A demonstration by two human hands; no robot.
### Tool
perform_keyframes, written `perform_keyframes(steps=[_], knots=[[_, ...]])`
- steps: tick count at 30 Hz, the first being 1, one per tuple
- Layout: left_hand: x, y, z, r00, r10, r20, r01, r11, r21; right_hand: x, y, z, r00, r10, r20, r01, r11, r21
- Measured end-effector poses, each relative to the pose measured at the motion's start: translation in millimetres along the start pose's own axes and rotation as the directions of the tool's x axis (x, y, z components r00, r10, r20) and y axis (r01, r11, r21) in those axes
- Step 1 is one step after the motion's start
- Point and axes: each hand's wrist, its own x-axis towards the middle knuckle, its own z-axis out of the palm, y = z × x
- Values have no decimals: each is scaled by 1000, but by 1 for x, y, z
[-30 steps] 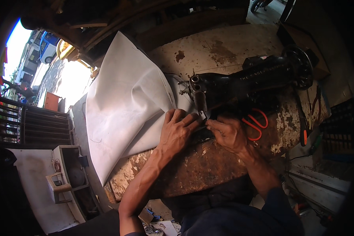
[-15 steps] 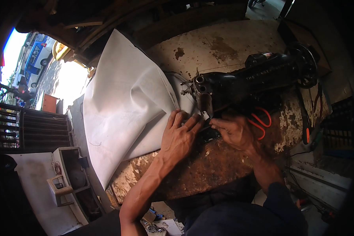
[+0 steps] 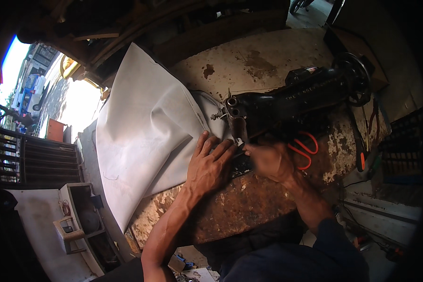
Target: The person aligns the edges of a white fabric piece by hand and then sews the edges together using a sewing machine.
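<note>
**White sheet (image 3: 141, 122) spread beside a black sewing machine (image 3: 286, 98)**

From here I see the pale, creased sheet lying left of the sewing machine, reaching close to its needle end. The left hand (image 3: 207, 167) presses down on it there, palm down, fingers slightly apart. The right hand (image 3: 273, 162) is curled and blurred just in front of the machine; I can't tell whether it grips anything. Red-handled scissors (image 3: 317, 144) lie in front of the machine, on the worn worktable (image 3: 249, 202).

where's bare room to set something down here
Pale tabletop lies bare behind the black sewing machine, right of the white sheet; so does the brown strip along the front edge. Crowded: around the needle end, by left hand, right hand, sheet, red handles.
</note>
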Motion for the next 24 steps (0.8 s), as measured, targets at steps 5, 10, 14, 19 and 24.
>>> perform_keyframes(steps=[5, 10, 14, 19, 24], knots=[[5, -1, -4, 1000, 9, -9, -9, 998, -69, 5, -1, 3, 996, -57, -72, 56, 998, -17], [2, 3, -2, 999, -14, -41, 11, 997, -76, 6, -4, -3, 999, -33, -5, 33, 998, -56], [5, 5, -1, 998, -7, -59, 3, 997, -72, 6, -4, -2, 994, -88, -68, 82, 993, -87], [-1, -1, 3, 999, 6, -52, -9, 999, -49, 13, -44, -37, 997, 81, -10, -82, 994, -75], [-6, -7, 3, 1000, 19, -20, -19, 1000, 0, 93, -50, -193, 668, 51, -743, -368, 890, -270]])
